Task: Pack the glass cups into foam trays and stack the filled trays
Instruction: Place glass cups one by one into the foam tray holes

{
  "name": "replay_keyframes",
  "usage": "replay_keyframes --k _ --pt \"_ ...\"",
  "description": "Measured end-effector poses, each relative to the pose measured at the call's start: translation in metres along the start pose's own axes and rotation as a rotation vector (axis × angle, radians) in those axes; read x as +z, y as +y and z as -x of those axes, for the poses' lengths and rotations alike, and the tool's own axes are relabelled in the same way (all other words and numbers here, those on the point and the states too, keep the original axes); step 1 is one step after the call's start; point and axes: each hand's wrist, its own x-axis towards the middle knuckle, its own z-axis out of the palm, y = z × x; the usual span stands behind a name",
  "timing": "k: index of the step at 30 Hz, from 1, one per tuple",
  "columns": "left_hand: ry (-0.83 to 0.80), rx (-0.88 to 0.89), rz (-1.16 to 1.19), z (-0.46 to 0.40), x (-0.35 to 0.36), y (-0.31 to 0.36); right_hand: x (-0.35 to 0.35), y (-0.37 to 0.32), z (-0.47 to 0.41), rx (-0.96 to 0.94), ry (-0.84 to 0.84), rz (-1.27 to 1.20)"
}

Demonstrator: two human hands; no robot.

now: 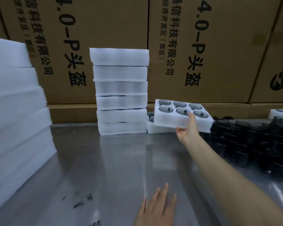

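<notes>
- The right hand [187, 129] grips the near edge of a filled foam tray [178, 118], thumb on top by the front row of cups and fingers curled under it, the arm stretched forward across the metal table [104, 160].
- The tray is held tilted, its left part over a second tray [157, 128] that lies flat on the table just right of the tall stack of trays [122, 92].
- The left hand [157, 207] is low in the view, fingers straight and spread, holding nothing; it seems to rest on the table, though blur makes contact hard to judge.
- The held tray is white foam with six round pockets in two rows, each holding a dark glass cup [183, 111].
- The lower tray is mostly hidden; only two cups show at its left edge.
- Loose dark cups [252, 141] are heaped at the right, their outlines blurred together.
- Another foam stack [15, 111] is cut off at the left edge.
</notes>
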Motion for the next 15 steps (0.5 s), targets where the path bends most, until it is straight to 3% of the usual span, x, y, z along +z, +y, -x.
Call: replay_keyframes --k 1,2,4,8,9,15 --pt "0.0 -0.011 -0.071 -0.001 0.005 -0.006 0.001 0.004 -0.01 -0.009 0.006 -0.02" --pt "-0.107 -0.068 0.003 -0.002 0.007 -0.005 0.002 0.008 -0.019 -0.025 0.014 -0.034" --pt "-0.164 -0.108 0.145 -0.007 0.016 -0.001 0.005 0.011 -0.035 -0.062 0.018 -0.046" --pt "-0.066 -0.119 0.033 -0.01 0.014 -0.002 0.017 0.006 -0.055 -0.084 -0.042 0.048" --pt "-0.102 -0.129 -0.036 -0.01 0.013 -0.002 0.02 0.004 -0.059 -0.074 -0.045 0.099" --pt "-0.061 -0.106 0.033 -0.012 0.015 0.007 0.029 -0.019 -0.074 0.071 -0.098 0.349"
